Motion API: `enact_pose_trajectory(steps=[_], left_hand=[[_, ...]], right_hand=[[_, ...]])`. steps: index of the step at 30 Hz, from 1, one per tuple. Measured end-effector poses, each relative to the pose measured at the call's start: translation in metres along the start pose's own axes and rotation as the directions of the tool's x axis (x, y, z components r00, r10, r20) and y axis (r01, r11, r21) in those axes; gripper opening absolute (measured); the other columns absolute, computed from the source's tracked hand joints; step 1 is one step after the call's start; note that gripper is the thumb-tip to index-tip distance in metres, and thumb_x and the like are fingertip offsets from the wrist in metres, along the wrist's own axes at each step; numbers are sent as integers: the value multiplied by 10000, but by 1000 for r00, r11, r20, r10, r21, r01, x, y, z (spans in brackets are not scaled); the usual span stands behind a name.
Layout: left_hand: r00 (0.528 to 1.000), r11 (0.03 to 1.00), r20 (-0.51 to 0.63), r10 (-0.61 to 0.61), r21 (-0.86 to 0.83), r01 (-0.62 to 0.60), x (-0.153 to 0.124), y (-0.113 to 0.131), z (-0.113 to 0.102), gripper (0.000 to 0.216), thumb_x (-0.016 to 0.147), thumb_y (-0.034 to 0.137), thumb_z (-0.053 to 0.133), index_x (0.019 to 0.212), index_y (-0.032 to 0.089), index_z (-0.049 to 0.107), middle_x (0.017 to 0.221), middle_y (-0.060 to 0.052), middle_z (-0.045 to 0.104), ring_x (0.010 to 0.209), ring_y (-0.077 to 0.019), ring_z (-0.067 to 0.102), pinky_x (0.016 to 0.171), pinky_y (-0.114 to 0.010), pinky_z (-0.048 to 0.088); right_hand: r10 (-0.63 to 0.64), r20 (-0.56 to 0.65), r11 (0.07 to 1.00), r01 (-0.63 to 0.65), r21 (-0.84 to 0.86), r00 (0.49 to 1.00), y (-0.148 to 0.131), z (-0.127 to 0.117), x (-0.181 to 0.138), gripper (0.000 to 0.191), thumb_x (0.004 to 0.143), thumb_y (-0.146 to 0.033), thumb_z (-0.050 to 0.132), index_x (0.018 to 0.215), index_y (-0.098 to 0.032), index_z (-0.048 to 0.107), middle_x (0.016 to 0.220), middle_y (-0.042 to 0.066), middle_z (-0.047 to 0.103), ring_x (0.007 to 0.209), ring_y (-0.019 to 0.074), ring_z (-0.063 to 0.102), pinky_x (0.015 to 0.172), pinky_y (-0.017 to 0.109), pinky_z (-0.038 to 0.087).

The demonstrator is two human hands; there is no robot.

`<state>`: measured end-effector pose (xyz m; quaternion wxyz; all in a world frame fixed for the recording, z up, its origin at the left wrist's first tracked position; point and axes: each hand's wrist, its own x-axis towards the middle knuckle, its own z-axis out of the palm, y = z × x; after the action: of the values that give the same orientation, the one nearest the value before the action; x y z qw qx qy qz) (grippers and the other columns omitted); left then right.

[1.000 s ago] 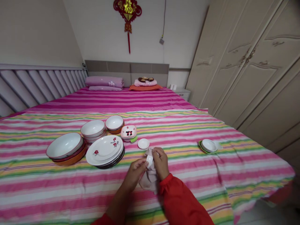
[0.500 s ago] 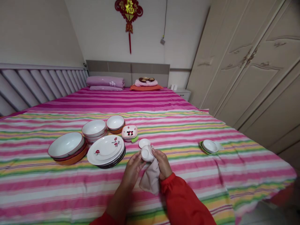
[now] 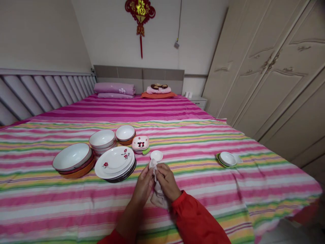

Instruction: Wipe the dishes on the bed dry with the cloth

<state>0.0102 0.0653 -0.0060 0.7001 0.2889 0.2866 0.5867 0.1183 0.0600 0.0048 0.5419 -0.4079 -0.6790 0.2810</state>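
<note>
My left hand (image 3: pixel 144 184) is closed around a small white cup (image 3: pixel 151 164), mostly covered by fingers and cloth. My right hand (image 3: pixel 168 181) pinches a pale grey-pink cloth (image 3: pixel 159 198) against the cup, and the cloth's loose end hangs below between my wrists. Just beyond my fingertips a small white dish (image 3: pixel 156 155) lies on the striped cover. To the left of my hands is a stack of oval plates (image 3: pixel 114 162) with red flowers on the top one. Square pink-rimmed bowls (image 3: pixel 140 143) are stacked behind it, with a green piece sticking out.
Stacked large bowls (image 3: pixel 72 157), medium bowls (image 3: pixel 102 139) and smaller bowls (image 3: pixel 125 133) stand at the left. On the right, small white dishes (image 3: pixel 228 158) rest on a green-edged piece. The striped sheet (image 3: pixel 203 203) covers the bed; a wardrobe (image 3: pixel 269 74) flanks it.
My right hand has moved left and upward over the cup, bringing the cloth across it. The cup has turned and is now mostly covered. The stacked dishes have not moved.
</note>
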Motion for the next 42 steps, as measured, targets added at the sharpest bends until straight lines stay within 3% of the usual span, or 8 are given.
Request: enact_pose_trajectory(steps=[4,10,17,21,26,30,35,42], left_hand=[[998,999,-41,-42,31,43,0,-1,-4,485,673,328,764,1112,186,615,985,-82,705,899,-180,660,838,-292,498],[993,992,-2,-120,46,120,-1,-1,-5,379,674,412,743,931,147,655,869,-72,705,801,-175,661,761,-286,503],[988,982,58,-145,126,137,-2,-3,-4,422,658,360,759,1026,171,673,950,-71,704,783,-145,643,677,-223,473],[997,989,26,-76,126,72,1,-1,-6,554,613,272,791,1141,198,640,1059,-82,696,894,-162,644,793,-247,468],[1000,998,6,-2,65,2,2,3,-7,590,625,250,784,1188,212,611,1100,-77,688,974,-166,632,876,-254,454],[997,996,46,-70,67,67,0,2,-6,520,669,288,759,1166,211,628,1000,-68,713,889,-166,659,848,-273,484],[985,982,75,-153,120,144,-2,1,-4,468,636,265,778,1085,190,673,976,-77,719,856,-174,665,836,-300,496],[998,998,-41,56,29,-54,5,6,-8,550,669,290,758,1190,217,598,1141,-81,673,1042,-196,616,911,-289,459]], right_hand=[[-36,-84,971,14,-240,996,9,-1,-2,215,777,-83,487,771,-194,670,798,52,577,825,202,501,736,329,390],[-69,-139,997,74,25,988,7,0,-2,182,752,-81,519,815,-207,634,884,44,616,861,183,571,766,308,452],[-71,-340,989,22,-144,938,8,3,-4,156,796,-114,507,783,-205,633,818,36,543,805,175,535,721,300,438],[-10,-255,990,-27,-140,967,16,2,-4,139,742,-107,545,741,-196,652,773,34,538,783,183,527,706,303,429],[85,-68,987,-75,140,994,10,-3,1,62,708,-170,611,698,-202,664,745,23,590,737,174,565,684,289,445],[148,-93,958,-119,263,985,2,-6,3,35,714,-210,625,718,-206,660,770,15,622,759,174,583,716,292,451],[60,-326,998,-53,29,943,8,-2,0,64,724,-158,570,717,-196,621,779,24,588,775,171,559,720,291,436],[36,-229,974,-85,-212,973,11,-2,0,213,755,-260,615,562,-201,548,609,-9,510,668,158,478,642,278,357]])
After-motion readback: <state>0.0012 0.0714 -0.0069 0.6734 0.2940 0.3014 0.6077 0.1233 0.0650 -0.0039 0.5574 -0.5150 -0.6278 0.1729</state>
